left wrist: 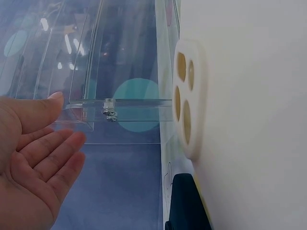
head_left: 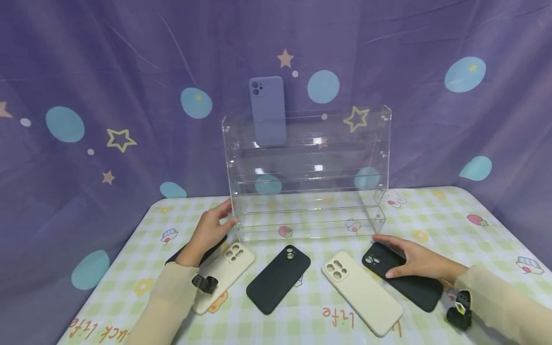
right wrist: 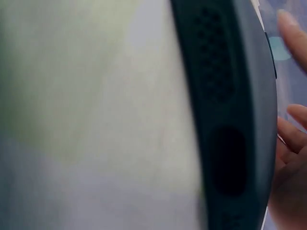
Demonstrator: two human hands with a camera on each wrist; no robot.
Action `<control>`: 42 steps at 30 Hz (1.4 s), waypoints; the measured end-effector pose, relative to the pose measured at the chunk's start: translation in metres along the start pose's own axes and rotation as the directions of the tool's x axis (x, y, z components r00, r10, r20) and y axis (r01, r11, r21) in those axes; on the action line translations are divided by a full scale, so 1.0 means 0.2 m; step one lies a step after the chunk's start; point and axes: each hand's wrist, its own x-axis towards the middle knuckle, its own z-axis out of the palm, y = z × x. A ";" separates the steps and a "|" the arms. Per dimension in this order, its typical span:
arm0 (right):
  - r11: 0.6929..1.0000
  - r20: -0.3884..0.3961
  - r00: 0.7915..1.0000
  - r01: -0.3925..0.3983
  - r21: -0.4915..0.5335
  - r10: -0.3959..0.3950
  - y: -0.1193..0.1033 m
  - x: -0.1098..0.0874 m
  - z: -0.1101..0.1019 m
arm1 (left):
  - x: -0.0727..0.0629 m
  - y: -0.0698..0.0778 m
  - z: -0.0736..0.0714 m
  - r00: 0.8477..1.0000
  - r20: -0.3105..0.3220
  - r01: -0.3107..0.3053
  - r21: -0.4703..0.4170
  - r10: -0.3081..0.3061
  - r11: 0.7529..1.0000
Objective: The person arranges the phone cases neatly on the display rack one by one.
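Observation:
A clear acrylic tiered rack point(head_left: 302, 211) stands at the back of the table. A lavender phone case point(head_left: 269, 112) leans upright on its top tier, at the left. My left hand point(head_left: 211, 230) is at the rack's lower left side, thumb and fingers spread about the edge of the side panel point(left wrist: 129, 110). At the right, my right hand point(head_left: 418, 258) is over a black phone case point(head_left: 422, 287), thumb overlapping it and forefinger reaching past its far edge near the rack's front right corner. In the right wrist view, that case's edge point(right wrist: 225, 110) partly hides the fingers.
A cream phone case point(head_left: 364, 294) lies right of centre, a black one point(head_left: 278, 280) in the middle, another cream one point(head_left: 224, 278) under the left forearm. Behind that arm a further black case point(head_left: 215, 247) is mostly hidden. A purple patterned curtain point(head_left: 129, 72) hangs behind.

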 end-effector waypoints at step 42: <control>0.966 -0.136 0.965 -0.203 0.158 0.225 -0.10 0.02 -0.09 | 0.00 -0.01 0.00 1.000 0.015 0.017 0.002 -0.017 1.000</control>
